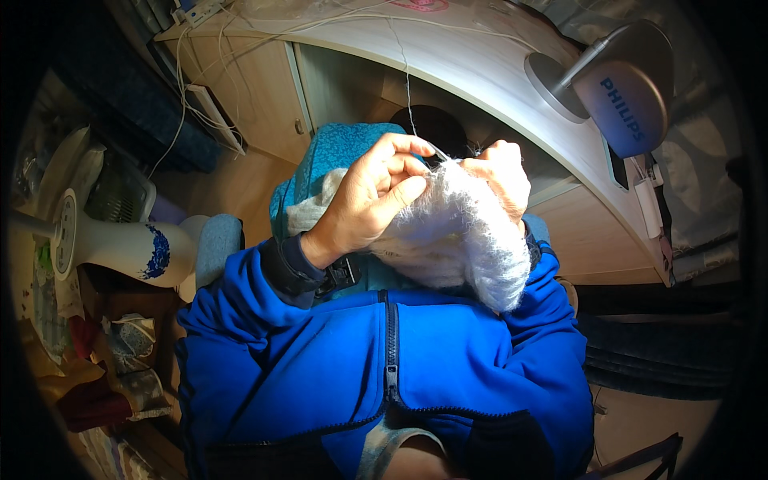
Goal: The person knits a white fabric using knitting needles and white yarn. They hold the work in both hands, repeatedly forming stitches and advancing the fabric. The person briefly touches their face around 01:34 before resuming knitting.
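Observation:
White, fuzzy knitting [447,228] hangs from my two hands over my lap, strongly lit at its upper edge. My left hand [369,201] has its thumb and curled fingers at that edge, with the index finger reaching to a thin needle [442,152]. A thin strand of yarn [409,96] comes down from the desk to this index finger. On the other side, my right hand [501,180] is closed around the knitting, its fingertips partly hidden by fluff. Whether it also grips a needle is not visible.
A Philips desk lamp [624,102] stands on the curved desk [480,90], with cables [312,27] across the top. Teal cloth [354,144] covers my lap. To my left are a chair armrest [219,249], a white vase-like object [129,249] with blue pattern, and a basket [141,198].

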Demonstrator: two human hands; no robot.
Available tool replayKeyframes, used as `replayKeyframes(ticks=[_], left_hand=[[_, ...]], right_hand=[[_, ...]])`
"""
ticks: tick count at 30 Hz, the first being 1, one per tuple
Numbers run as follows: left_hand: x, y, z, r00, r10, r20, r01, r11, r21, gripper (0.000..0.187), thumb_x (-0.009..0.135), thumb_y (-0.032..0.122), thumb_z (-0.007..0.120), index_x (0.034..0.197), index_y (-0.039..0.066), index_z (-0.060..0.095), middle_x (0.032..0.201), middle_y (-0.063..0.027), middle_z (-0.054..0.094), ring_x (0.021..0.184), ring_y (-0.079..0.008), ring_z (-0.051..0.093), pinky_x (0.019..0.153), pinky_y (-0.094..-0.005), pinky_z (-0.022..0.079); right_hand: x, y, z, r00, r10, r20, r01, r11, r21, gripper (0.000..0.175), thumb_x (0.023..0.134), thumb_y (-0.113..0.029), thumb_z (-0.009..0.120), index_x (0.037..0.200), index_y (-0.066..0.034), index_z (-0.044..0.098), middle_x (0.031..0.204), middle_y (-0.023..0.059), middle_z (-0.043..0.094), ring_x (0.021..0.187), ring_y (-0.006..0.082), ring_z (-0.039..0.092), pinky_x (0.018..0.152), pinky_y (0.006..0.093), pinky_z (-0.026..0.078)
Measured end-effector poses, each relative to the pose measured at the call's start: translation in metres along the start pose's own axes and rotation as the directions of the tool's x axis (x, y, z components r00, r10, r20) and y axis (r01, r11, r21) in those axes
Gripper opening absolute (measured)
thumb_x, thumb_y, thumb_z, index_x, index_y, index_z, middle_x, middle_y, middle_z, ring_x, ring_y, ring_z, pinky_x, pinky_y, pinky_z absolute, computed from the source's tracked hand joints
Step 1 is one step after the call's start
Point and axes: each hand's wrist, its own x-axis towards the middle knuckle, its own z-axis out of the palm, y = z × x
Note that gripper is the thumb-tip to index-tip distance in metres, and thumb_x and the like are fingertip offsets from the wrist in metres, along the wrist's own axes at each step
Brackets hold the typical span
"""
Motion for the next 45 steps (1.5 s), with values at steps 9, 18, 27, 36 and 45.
replayKeyframes(ticks=[9, 18, 27, 36, 45], left_hand=[[0.002, 0.005, -0.002, 0.999, 0.022, -0.045, -0.018, 0.996, 0.082, 0.016, 0.093, 0.004, 0.061, 0.107, -0.001, 0.065, 0.096, -0.0047, 0.068, 0.089, -0.0078, 0.063, 0.08, -0.0219, 0.051], [0.003, 0.0, -0.005, 0.987, -0.034, -0.157, 0.019, 0.995, -0.1, 0.016, 0.094, 0.005, 0.061, 0.108, -0.001, 0.065, 0.098, -0.0036, 0.067, 0.088, -0.0067, 0.061, 0.08, -0.0204, 0.05], [0.001, -0.006, 0.0, 0.993, -0.028, -0.111, 0.019, 0.996, -0.087, 0.012, 0.093, 0.006, 0.062, 0.102, -0.001, 0.065, 0.096, -0.005, 0.067, 0.087, -0.0078, 0.061, 0.08, -0.0215, 0.05], [0.001, -0.014, -0.003, 0.987, -0.106, -0.118, 0.09, 0.987, -0.132, 0.017, 0.093, 0.007, 0.062, 0.107, -0.002, 0.063, 0.098, -0.0028, 0.065, 0.089, -0.0065, 0.059, 0.082, -0.0208, 0.048], [0.003, -0.01, 0.001, 0.97, 0.028, -0.243, -0.049, 0.996, -0.081, 0.017, 0.094, 0.006, 0.059, 0.11, 0.002, 0.062, 0.098, -0.0045, 0.064, 0.089, -0.0072, 0.059, 0.08, -0.0208, 0.049]], right_hand=[[0.001, 0.003, -0.002, 0.996, 0.01, -0.086, -0.007, 0.999, 0.041, 0.025, 0.061, -0.01, 0.076, 0.084, -0.0043, 0.069, 0.065, 0.0019, 0.049, 0.065, 0.0185, 0.043, 0.059, 0.0316, 0.035], [0.008, -0.007, -0.006, 0.992, -0.122, 0.035, 0.123, 0.992, -0.032, 0.026, 0.057, -0.019, 0.072, 0.078, -0.0047, 0.07, 0.059, -0.0002, 0.046, 0.063, 0.019, 0.04, 0.06, 0.0329, 0.033], [0.013, -0.006, -0.005, 0.987, -0.062, 0.146, 0.073, 0.994, -0.077, 0.03, 0.072, -0.036, 0.073, 0.084, -0.0105, 0.066, 0.065, 0.0017, 0.047, 0.063, 0.0168, 0.044, 0.065, 0.0342, 0.031], [0.015, -0.004, -0.008, 0.994, 0.046, 0.104, -0.051, 0.997, 0.05, 0.051, 0.057, -0.027, 0.083, 0.097, -0.0002, 0.068, 0.09, 0.0113, 0.058, 0.087, 0.0245, 0.056, 0.074, 0.0338, 0.047], [0.013, -0.003, -0.009, 0.997, -0.074, -0.016, 0.074, 0.997, -0.002, 0.031, 0.061, -0.027, 0.08, 0.085, -0.0085, 0.074, 0.073, 0.0033, 0.06, 0.067, 0.0174, 0.054, 0.063, 0.0309, 0.039]])
